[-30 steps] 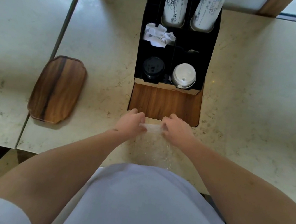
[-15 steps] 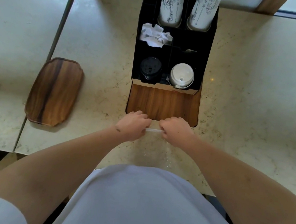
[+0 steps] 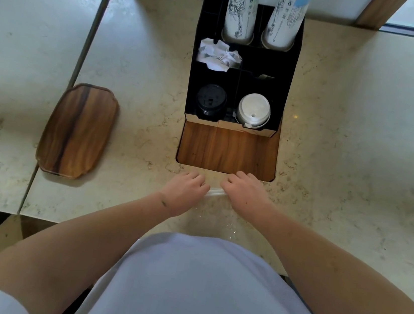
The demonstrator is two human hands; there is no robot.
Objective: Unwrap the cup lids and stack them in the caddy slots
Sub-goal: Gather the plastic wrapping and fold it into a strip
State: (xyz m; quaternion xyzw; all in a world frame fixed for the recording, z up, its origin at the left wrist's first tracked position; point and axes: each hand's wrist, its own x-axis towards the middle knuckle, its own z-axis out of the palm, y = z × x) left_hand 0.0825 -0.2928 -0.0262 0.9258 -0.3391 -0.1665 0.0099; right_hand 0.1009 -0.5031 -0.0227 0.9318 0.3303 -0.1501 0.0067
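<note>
Both hands, the left hand (image 3: 188,186) and the right hand (image 3: 244,191), have drawn closer together, still pinching the clear wrapper (image 3: 214,191). It looks bunched now; lids already sit in the caddy (image 3: 288,93).

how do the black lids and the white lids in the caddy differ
The black lids fill the front left slot of the caddy; the white lids fill the front right slot. The black lids are dark and matte, with top detail hard to make out; the white lids are pale, with a small sip hole plainly showing. Both are round, sit stacked with tops up, and neither is touched by a hand.
</note>
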